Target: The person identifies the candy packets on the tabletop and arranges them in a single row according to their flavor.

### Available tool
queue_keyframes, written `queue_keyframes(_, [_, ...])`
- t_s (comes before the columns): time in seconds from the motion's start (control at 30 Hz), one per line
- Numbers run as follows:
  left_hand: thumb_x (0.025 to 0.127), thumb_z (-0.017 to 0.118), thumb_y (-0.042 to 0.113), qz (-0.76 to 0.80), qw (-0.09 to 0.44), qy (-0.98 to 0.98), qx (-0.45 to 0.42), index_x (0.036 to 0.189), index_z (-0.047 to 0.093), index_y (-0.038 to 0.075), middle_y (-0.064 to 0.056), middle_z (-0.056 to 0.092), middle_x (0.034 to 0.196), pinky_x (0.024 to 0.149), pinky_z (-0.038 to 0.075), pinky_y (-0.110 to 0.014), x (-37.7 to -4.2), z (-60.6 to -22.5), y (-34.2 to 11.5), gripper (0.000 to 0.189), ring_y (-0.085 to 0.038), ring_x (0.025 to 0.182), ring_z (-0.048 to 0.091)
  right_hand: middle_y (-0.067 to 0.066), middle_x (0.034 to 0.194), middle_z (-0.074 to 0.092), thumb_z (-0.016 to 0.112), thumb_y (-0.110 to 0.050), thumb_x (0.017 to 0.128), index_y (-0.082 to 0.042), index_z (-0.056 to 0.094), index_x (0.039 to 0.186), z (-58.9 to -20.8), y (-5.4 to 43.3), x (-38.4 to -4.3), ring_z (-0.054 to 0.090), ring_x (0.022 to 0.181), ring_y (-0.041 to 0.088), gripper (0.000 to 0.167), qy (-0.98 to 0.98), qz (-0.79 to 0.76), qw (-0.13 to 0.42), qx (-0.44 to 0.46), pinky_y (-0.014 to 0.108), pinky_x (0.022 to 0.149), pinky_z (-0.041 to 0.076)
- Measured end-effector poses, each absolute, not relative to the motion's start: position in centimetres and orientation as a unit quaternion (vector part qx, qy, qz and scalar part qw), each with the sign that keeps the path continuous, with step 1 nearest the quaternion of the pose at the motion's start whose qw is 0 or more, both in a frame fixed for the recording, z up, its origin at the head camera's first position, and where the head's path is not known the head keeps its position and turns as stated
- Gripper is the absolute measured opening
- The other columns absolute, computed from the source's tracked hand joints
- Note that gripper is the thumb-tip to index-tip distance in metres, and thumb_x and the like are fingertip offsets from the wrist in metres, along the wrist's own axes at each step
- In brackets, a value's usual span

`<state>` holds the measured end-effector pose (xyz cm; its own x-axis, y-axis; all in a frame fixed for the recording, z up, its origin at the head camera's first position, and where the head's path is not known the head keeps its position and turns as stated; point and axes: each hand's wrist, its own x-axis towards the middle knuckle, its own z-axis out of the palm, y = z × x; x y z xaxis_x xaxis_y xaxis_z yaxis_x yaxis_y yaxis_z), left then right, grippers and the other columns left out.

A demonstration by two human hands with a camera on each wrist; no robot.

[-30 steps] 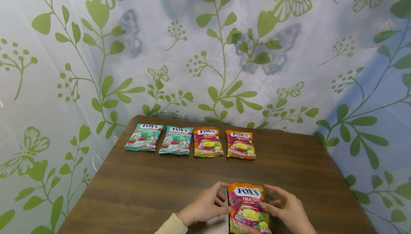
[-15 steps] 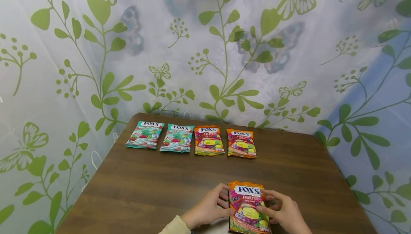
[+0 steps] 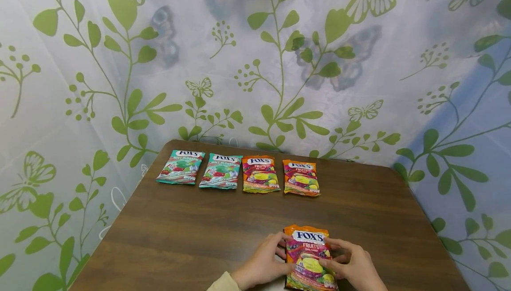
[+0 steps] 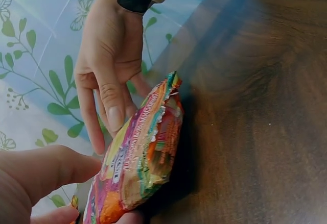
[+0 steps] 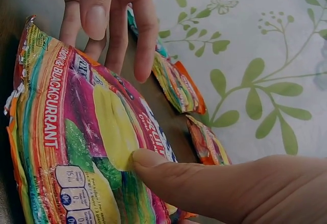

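Your left hand [image 3: 261,264] and right hand [image 3: 355,266] grip the orange candy bag [image 3: 309,257] from either side, its long axis running away from you.

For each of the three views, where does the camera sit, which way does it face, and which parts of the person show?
Head: above, facing forward and down at the table; both hands hold the orange bag; four bags lie beyond.
Left wrist: low beside the left hand, looking across the bag at the right hand.
Right wrist: behind the right thumb, looking over the bag at the left fingers.
Shared: the orange bag, both hands.
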<state>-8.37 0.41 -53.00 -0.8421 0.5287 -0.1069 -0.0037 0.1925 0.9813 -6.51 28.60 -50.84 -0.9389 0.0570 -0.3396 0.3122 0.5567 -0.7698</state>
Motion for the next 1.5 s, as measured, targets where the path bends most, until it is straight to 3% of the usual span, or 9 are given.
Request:
queue_keyframes(0.3, [0.090, 0.089, 0.004, 0.614, 0.230, 0.737, 0.164, 0.135, 0.067, 0.009, -0.002, 0.053, 0.117, 0.076, 0.059, -0.020, -8.1, -53.3, 0.7, 0.050, -0.013, 0.097, 0.061, 0.023, 0.133, 0.069, 0.094, -0.031, 0.089, 0.003, 0.065, 0.147, -50.9, 29.6, -6.5, 0.073, 0.095, 0.025, 0.074, 0.867, -0.469, 0.164, 0.047, 0.039, 0.072, 0.064])
queue_keyframes(0.57, [0.089, 0.089, -0.001, 0.623, 0.236, 0.729, 0.158, 0.132, 0.067, 0.009, -0.004, 0.049, 0.114, 0.078, 0.060, -0.021, -8.0, -53.6, 0.9, 0.050, -0.014, 0.096, 0.060, 0.024, 0.138, 0.066, 0.093, -0.027, 0.091, 0.000, 0.066, 0.147, -51.1, 30.2, -6.4, 0.073, 0.097, 0.025, 0.067, 0.881, -0.446, 0.158, 0.004, 0.051, 0.084, 0.061])
queue_keyframes(0.8, [0.088, 0.090, -0.001, 0.627, 0.228, 0.726, 0.165, 0.132, 0.066, 0.007, -0.004, 0.049, 0.113, 0.077, 0.059, -0.020, -8.1, -53.8, 0.9, 0.051, -0.012, 0.093, 0.060, 0.023, 0.137, 0.065, 0.093, -0.025, 0.091, 0.001, 0.066, 0.146, -51.3, 30.5, -6.5, 0.073, 0.097, 0.025, 0.067, 0.879, -0.449, 0.156, -0.018, 0.055, 0.086, 0.060])
queue_keyframes(0.97, [0.088, 0.091, 0.000, 0.625, 0.229, 0.728, 0.166, 0.130, 0.066, 0.007, -0.004, 0.049, 0.111, 0.076, 0.058, -0.018, -8.2, -53.8, 0.9, 0.050, -0.011, 0.086, 0.062, 0.022, 0.135, 0.065, 0.094, -0.025, 0.090, 0.003, 0.066, 0.146, -51.5, 30.7, -6.6, 0.073, 0.097, 0.025, 0.068, 0.877, -0.452, 0.160, -0.023, 0.053, 0.086, 0.060])
queue_keyframes(1.33, [0.085, 0.092, -0.003, 0.630, 0.223, 0.725, 0.168, 0.128, 0.068, 0.005, -0.003, 0.050, 0.110, 0.075, 0.058, -0.018, -8.3, -53.5, 1.1, 0.050, -0.010, 0.087, 0.061, 0.021, 0.133, 0.065, 0.095, -0.028, 0.089, 0.005, 0.065, 0.145, -51.3, 30.9, -7.0, 0.071, 0.096, 0.025, 0.071, 0.875, -0.451, 0.176, -0.023, 0.052, 0.086, 0.060])
queue_keyframes(1.5, [0.084, 0.094, -0.001, 0.620, 0.222, 0.734, 0.168, 0.127, 0.068, 0.006, -0.002, 0.050, 0.108, 0.074, 0.057, -0.017, -8.4, -53.3, 1.3, 0.051, -0.010, 0.083, 0.061, 0.023, 0.135, 0.064, 0.094, -0.027, 0.089, 0.005, 0.064, 0.146, -51.2, 31.0, -7.0, 0.070, 0.098, 0.026, 0.072, 0.868, -0.463, 0.178, -0.021, 0.044, 0.082, 0.060])
